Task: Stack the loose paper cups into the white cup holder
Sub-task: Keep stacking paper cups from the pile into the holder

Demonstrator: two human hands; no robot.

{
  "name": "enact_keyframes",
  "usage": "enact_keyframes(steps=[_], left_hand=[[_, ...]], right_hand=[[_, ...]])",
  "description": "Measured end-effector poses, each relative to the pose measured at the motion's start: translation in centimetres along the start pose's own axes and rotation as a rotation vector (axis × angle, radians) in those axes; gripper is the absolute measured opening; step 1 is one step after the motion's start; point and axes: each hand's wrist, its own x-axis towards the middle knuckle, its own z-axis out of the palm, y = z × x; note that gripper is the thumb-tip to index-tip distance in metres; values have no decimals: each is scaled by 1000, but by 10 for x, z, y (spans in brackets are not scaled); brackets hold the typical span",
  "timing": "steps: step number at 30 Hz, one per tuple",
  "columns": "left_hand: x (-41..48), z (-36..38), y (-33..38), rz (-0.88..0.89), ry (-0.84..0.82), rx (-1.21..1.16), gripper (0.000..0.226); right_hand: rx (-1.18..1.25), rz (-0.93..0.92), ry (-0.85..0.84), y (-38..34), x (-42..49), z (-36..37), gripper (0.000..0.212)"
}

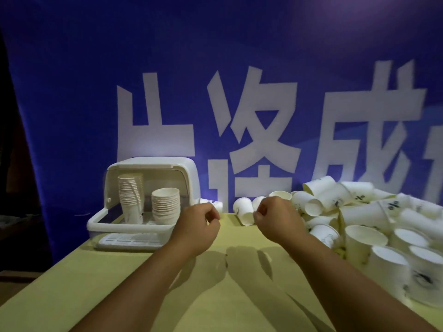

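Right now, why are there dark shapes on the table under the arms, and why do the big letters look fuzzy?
Head view: those are the arms' shadows on the yellow table; head view: dim light leaves the banner letters soft.

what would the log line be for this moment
left hand: curled, empty | right hand: curled, empty | cup holder: lid up, two cup stacks inside | loose cups: piled at right

Prob. an event or promo booth, not a home or office. A big blue banner (215, 56) w/ huge white Chinese chars fills the backdrop right behind a desk (143, 283) under pale yellow cloth. On it: a bulk heap of paper cups (359, 212) & a white cup holder (153, 164). Dim light.
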Motion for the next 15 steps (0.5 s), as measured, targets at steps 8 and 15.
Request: enact_keyframes(steps=[8, 15], left_hand=[[3, 97, 34, -67, -308, 6, 19], [26, 150, 57, 146, -402, 257, 71]], right_hand=[[-392, 225, 37, 74, -21, -20, 50], [-415, 251, 15, 84, -21, -18, 43]])
